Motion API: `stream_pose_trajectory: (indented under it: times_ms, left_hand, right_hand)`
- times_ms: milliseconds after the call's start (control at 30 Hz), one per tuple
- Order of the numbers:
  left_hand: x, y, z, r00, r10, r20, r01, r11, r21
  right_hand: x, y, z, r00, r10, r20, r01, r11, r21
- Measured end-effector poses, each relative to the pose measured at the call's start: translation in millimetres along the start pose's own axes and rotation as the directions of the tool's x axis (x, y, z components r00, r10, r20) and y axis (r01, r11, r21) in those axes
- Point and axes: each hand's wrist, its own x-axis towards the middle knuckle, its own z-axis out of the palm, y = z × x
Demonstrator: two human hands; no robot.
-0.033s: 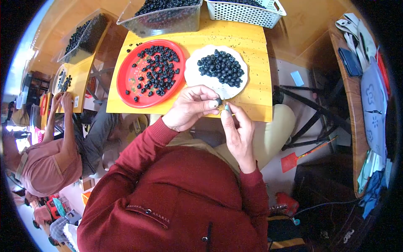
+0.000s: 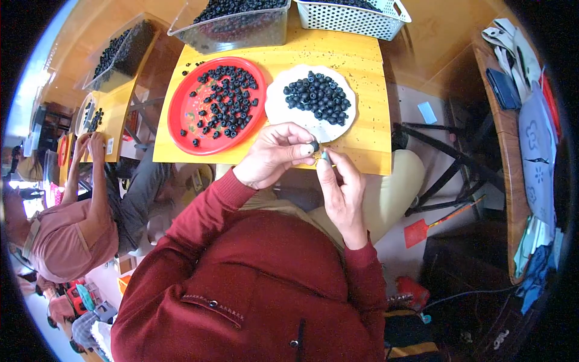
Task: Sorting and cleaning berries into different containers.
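Note:
Between the thumb and fingers of my left hand (image 2: 277, 151) is a small dark round piece (image 2: 314, 145), bead-like or berry-like. My right hand (image 2: 342, 184) pinches a slim teal-tipped thing (image 2: 326, 156) close beside it; its kind is too small to make out. Both hands are at the table's near edge, over my lap. Just beyond them a white scalloped plate (image 2: 278, 116) carries a heap of smooth, dark blue-black round pieces (image 2: 319, 96). To its left, a red oval tray (image 2: 179, 114) holds scattered, rougher-looking black pieces (image 2: 223, 99).
At the table's (image 2: 368, 78) far side stand a clear bin (image 2: 259, 37) and a white perforated basket (image 2: 356, 24), both filled with dark pieces. Tiny crumbs dot the wood. Another person (image 2: 72, 235) works at a table on the left. A red flyswatter (image 2: 416, 233) lies at the right.

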Motion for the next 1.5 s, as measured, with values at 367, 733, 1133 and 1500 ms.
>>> stream_pose_trajectory:
  times_ms: [367, 733, 1133, 1500]
  left_hand:
    - [0.4, -5.9, -1.3, 1.0, 0.016, -0.001, -0.016, 1.0, -0.011]
    - [-0.7, -10.2, 0.7, 0.999, 0.033, 0.012, -0.032, 0.999, -0.044]
    - [-5.1, 1.6, 12.0, 0.985, 0.082, 0.153, -0.065, 0.991, -0.115]
    - [-6.0, -4.2, 1.4, 0.995, 0.018, 0.095, -0.004, 0.99, -0.144]
  right_hand:
    - [0.6, -2.8, -5.8, 0.995, -0.096, 0.012, 0.096, 0.995, -0.031]
    - [1.5, -4.6, -11.9, 0.993, -0.114, 0.037, 0.116, 0.992, -0.05]
    - [3.0, 13.0, -24.5, 0.994, -0.085, -0.076, 0.083, 0.996, -0.023]
    - [-1.8, -0.4, -15.6, 0.985, -0.169, 0.028, 0.17, 0.985, -0.018]
